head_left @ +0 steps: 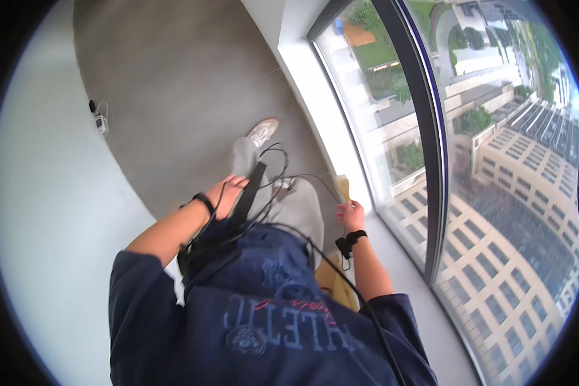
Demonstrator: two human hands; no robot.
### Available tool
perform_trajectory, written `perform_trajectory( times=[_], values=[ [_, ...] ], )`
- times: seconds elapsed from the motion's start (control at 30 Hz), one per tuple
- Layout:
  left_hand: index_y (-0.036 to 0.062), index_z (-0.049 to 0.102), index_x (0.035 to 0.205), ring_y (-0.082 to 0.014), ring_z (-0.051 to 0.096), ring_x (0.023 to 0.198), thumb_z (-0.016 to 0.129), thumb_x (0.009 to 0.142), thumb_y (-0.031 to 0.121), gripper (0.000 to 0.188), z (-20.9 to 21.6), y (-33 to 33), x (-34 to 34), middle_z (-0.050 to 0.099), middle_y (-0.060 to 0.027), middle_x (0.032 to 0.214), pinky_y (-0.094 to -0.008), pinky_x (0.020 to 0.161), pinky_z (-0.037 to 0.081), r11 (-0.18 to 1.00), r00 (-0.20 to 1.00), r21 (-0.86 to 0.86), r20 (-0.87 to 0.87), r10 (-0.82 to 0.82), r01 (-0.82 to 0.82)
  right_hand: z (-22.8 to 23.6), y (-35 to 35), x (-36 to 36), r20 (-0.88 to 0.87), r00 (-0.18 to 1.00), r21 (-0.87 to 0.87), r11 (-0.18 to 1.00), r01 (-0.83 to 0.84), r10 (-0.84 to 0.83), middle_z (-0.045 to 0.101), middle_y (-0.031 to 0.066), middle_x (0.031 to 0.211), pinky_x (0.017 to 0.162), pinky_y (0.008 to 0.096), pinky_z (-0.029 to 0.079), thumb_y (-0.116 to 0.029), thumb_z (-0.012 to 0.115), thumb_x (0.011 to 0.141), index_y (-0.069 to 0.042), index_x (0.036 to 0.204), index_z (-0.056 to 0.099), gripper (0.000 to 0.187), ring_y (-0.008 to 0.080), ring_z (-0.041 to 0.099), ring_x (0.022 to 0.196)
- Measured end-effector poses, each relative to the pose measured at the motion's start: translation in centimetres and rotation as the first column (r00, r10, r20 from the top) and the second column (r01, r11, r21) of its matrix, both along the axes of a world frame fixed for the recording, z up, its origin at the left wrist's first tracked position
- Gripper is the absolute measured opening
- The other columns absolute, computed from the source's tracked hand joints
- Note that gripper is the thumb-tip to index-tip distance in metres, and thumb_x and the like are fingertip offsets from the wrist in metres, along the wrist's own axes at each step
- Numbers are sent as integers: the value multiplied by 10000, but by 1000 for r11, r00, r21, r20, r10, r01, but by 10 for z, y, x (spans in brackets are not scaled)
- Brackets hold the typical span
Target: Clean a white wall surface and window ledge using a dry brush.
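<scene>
My right hand (352, 216) is closed around the narrow end of a small tan brush (343, 188). The brush's wider end points away from me, over the white window sill. On the left, my left hand (233, 192) rests in front of my waist with its fingers stretched out and apart. Beside those fingers runs a stiff black strap (247, 199), and I cannot tell whether they touch it. Thin black cables (278, 168) loop near the strap and over my lap. Each wrist wears a black band.
A tall window (424, 128) with a dark frame stands on the right, above the white sill (341, 138). A tan bag-like thing (344, 289) lies by my right hip, partly hidden. A white plug with a cable (101, 122) lies on the grey floor (174, 77) along the left wall.
</scene>
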State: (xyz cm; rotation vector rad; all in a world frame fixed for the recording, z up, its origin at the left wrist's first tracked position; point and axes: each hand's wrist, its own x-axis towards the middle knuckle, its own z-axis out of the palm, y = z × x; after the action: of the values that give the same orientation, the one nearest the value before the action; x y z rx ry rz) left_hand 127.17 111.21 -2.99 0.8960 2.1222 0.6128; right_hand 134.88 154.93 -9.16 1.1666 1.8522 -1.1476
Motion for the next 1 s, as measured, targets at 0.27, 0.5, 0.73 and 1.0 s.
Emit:
perform_trajectory(
  times=[0.27,0.5,0.73,1.0],
  values=[
    [-11,470,1412,-378,286,1447,550,812,306,684,21,-18,29,396,-218,1504,-500,1211,180,963,930,39,272,246,-267,-125,-76,-202,-51,982,-165,968,-187,181,719,173,850,475,295,506,-197,467,999,98,1103,551,324,197,669,579],
    [18,509,1391,-369,330,1421,612,766,388,734,24,-33,61,448,-180,1482,-539,1199,176,931,804,-37,493,332,-362,-208,-121,-311,-245,950,-151,960,-237,196,729,172,868,552,293,531,-190,467,1013,97,1132,529,317,218,713,687],
    [24,577,1319,-324,385,1409,684,688,444,766,-1,-37,74,499,-133,1455,-515,1144,270,937,730,-73,608,312,-340,-268,-67,-204,-122,991,-146,989,31,-49,729,153,871,614,305,530,-258,471,1022,38,1132,564,330,227,728,766],
    [59,597,1323,-241,388,1419,774,552,555,934,-43,-19,74,501,-85,1465,-473,1104,302,945,879,201,356,-316,258,-237,71,58,203,941,96,962,256,-271,717,151,779,497,290,494,-214,483,1007,35,1043,578,268,219,707,665]
  ],
)
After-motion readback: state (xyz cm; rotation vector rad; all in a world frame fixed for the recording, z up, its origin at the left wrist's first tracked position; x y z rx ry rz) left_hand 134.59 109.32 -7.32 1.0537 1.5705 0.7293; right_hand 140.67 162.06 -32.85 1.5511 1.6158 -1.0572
